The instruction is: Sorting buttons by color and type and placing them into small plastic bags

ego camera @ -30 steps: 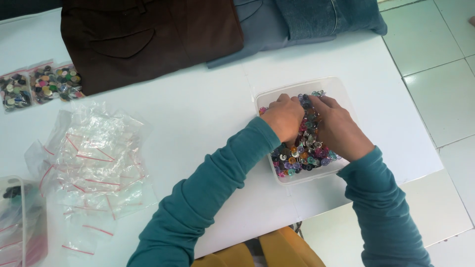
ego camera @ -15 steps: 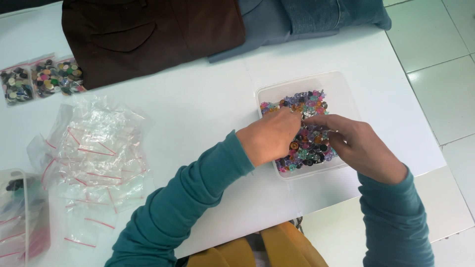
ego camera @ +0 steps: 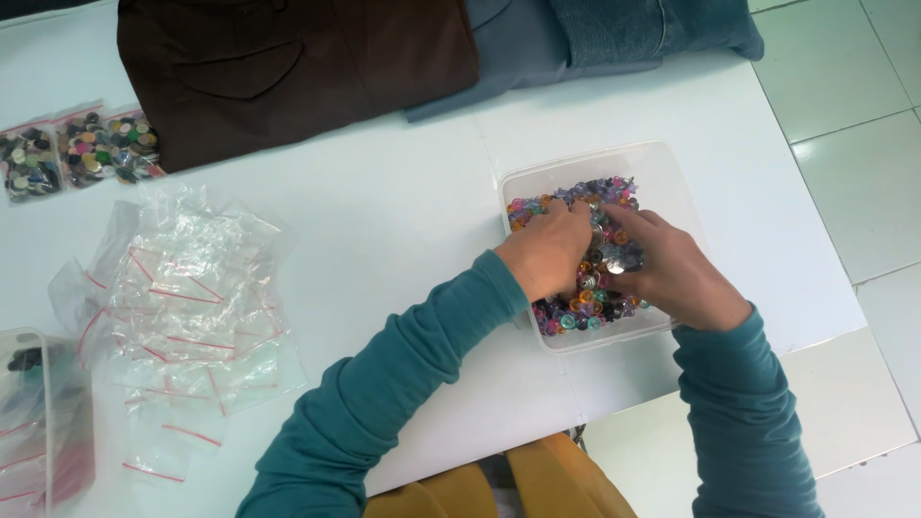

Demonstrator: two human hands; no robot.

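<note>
Buttons (ego camera: 597, 288), small, many-coloured, heaped in clear tub (ego camera: 662, 173)

Both the left hand (ego camera: 549, 251) and the right hand (ego camera: 672, 273) dig into colourful buttons (ego camera: 595, 288). A clear plastic tub (ego camera: 662, 173) surrounds them.

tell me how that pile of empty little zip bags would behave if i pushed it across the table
The pile of clear zip bags looks thin and crinkled, so it would probably be floppy and very light. The bags lie loosely overlapped, so a push would likely spread them apart rather than move them together. On the smooth white table they may slide easily.
</note>
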